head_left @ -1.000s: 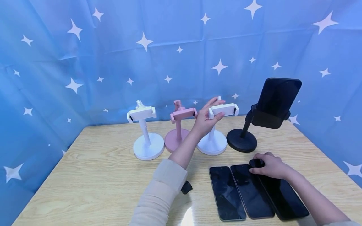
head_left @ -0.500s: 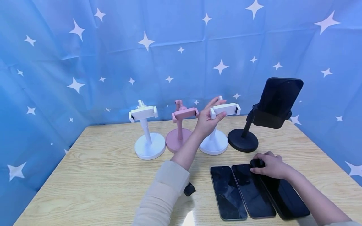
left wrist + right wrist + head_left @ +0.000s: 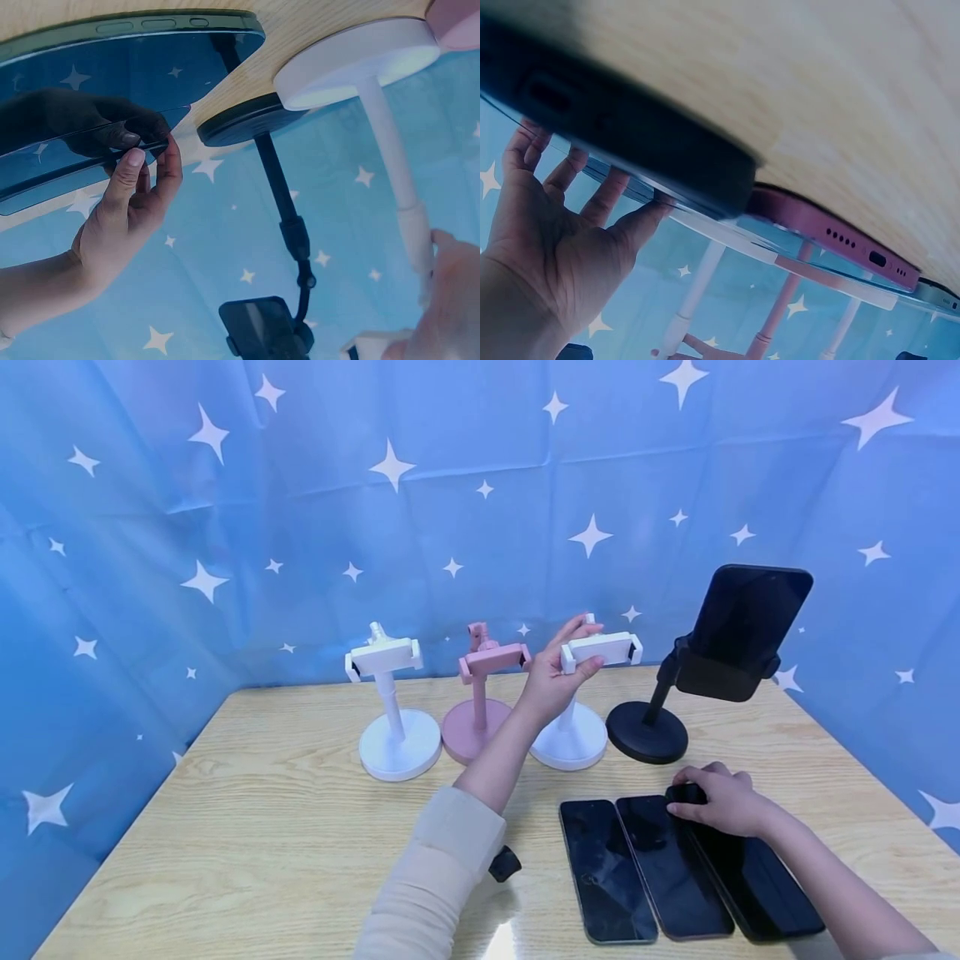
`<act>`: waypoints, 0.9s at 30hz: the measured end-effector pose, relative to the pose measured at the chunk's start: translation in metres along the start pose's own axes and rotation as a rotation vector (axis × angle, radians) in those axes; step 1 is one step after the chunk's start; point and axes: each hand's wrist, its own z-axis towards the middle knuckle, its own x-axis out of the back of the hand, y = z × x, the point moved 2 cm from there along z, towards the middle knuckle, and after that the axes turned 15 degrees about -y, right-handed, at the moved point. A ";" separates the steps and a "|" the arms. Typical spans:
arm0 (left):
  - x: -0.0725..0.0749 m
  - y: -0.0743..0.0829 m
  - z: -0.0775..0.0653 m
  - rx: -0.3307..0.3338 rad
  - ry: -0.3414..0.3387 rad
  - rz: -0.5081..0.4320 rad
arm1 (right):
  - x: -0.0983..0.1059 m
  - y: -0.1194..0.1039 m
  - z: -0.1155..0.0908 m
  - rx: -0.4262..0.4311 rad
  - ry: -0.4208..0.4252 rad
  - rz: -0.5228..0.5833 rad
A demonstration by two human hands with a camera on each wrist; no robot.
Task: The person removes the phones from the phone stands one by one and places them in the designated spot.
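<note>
My left hand (image 3: 555,681) grips the clamp head of a white phone stand (image 3: 572,739), its thumb on the front of the clamp and its fingers behind. In the left wrist view, part of that hand (image 3: 450,307) shows beside the white pole. At the right, my right hand (image 3: 727,802) holds the top end of the rightmost black phone (image 3: 765,885) between thumb and fingertips. That phone lies screen up, beside a middle phone (image 3: 675,877) with a reddish frame (image 3: 855,240) and a leftmost phone (image 3: 609,877) with a greenish frame. The right hand hides part of its phone.
To the left stand a pink phone stand (image 3: 471,731) and another white stand (image 3: 400,747), their clamps bare. A black stand (image 3: 647,733) at the right carries an upright black phone (image 3: 750,627). A blue curtain (image 3: 315,552) with white stars hangs behind the wooden table (image 3: 262,810).
The head view has shifted slightly, so everything sits a little further right in it. Both hands keep the same places on the white stand and the rightmost phone.
</note>
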 end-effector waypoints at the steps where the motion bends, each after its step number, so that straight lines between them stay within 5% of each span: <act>1: 0.000 0.000 0.000 0.000 0.001 -0.006 | 0.000 0.000 0.000 0.003 0.004 0.000; 12: -0.008 0.027 -0.005 -0.027 0.020 -0.084 | 0.002 0.001 -0.004 0.005 -0.004 0.001; 22: -0.010 0.029 -0.010 -0.022 0.068 -0.072 | 0.003 -0.002 -0.004 0.023 -0.064 0.022; 27: -0.012 0.018 -0.010 -0.014 0.180 -0.133 | 0.004 0.001 -0.005 0.033 -0.087 0.023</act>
